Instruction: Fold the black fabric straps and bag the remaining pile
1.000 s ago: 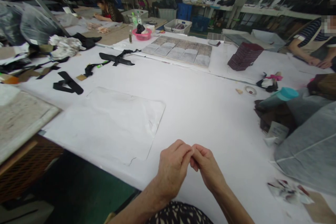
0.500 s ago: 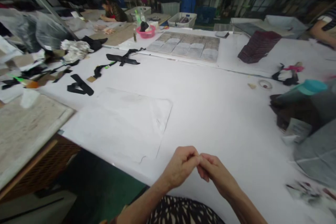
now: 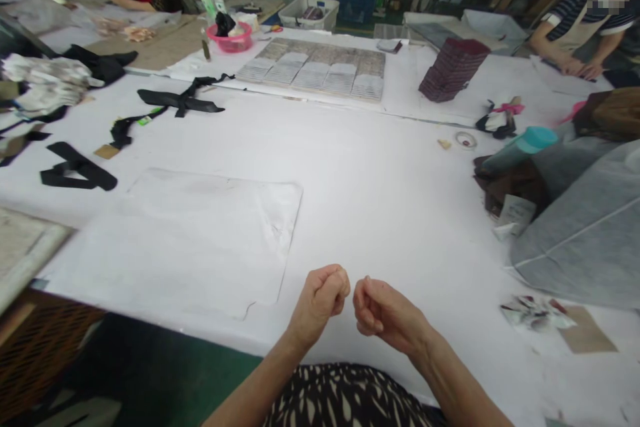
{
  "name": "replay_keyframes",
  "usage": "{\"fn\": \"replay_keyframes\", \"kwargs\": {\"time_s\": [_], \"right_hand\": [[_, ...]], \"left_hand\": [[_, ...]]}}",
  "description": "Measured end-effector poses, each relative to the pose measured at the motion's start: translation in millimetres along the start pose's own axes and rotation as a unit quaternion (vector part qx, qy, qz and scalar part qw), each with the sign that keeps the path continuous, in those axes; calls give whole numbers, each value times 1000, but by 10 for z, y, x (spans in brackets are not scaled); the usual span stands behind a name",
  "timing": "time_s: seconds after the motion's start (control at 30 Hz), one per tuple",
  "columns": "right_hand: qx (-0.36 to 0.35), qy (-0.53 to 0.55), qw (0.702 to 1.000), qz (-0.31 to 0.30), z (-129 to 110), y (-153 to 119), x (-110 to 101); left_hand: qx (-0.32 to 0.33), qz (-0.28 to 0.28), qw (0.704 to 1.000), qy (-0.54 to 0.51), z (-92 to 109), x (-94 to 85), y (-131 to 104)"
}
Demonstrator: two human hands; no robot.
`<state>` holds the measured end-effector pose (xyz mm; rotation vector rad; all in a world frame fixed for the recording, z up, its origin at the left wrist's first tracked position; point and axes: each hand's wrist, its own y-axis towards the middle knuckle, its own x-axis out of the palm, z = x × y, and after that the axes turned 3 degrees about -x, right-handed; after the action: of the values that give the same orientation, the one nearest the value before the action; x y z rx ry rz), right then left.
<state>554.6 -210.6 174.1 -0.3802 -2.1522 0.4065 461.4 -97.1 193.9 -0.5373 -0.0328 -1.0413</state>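
Note:
My left hand (image 3: 324, 299) is closed in a fist above the front edge of the white table (image 3: 380, 193). Close beside it, a small gap away, my right hand (image 3: 385, 312) is also closed, its fingers curled inward. Nothing shows in either hand. Left of my hands lies a flat translucent sheet (image 3: 215, 233) with a dark outline along its right side. Farther back, a patterned board (image 3: 320, 70) carries several light pieces in a row, and a dark red stack (image 3: 453, 70) stands to its right.
Black straps (image 3: 83, 170) lie at the left. A pink basket (image 3: 231, 40) stands at the back. On the right are a turquoise-lidded bottle (image 3: 523, 147), a tape roll (image 3: 465, 140), a grey bag (image 3: 585, 233) and crumpled scraps (image 3: 537, 313). A person (image 3: 580, 33) works at the far right.
My hands were touching at the fingertips and now stand apart, both curled closed. The view has turned to the right, bringing more of the person at the far right into sight.

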Motion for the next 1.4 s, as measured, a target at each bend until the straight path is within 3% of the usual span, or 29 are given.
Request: {"fn": "replay_keyframes", "kwargs": {"time_s": [0.13, 0.23, 0.4, 0.47, 0.57, 0.63, 0.77, 0.93, 1.03, 1.2, 1.4], "right_hand": [[5, 24, 998, -53, -13, -11, -2], [7, 32, 997, -67, -26, -17, -7], [18, 14, 998, -55, -38, 2, 6], [18, -33, 999, -17, -11, 6, 27], [3, -150, 986, 78, 92, -18, 36], [-4, -187, 978, 96, 194, -42, 1], [57, -76, 995, 5, 405, -81, -124], [142, 31, 989, -29, 578, -158, -194], [167, 30, 984, -60, 637, -240, -211], [204, -22, 977, -50, 731, -451, -284], [222, -88, 970, -49, 734, -656, -383]], "left_hand": [[46, 45, 988, 143, 116, 43, -27], [101, 47, 976, 188, 212, 70, -34], [108, 28, 975, 194, 259, 77, -27], [105, 43, 972, 206, 237, 88, -30], [104, 34, 972, 210, 168, 131, -44], [82, 9, 980, 179, 92, 157, -50], [32, 22, 995, 90, -116, 143, -74], [2, 11, 999, 30, -335, 66, -213], [3, 20, 1000, 23, -412, 70, -354], [21, 29, 998, 57, -526, 201, -647], [1, 50, 998, -38, -715, 412, -871]]}}
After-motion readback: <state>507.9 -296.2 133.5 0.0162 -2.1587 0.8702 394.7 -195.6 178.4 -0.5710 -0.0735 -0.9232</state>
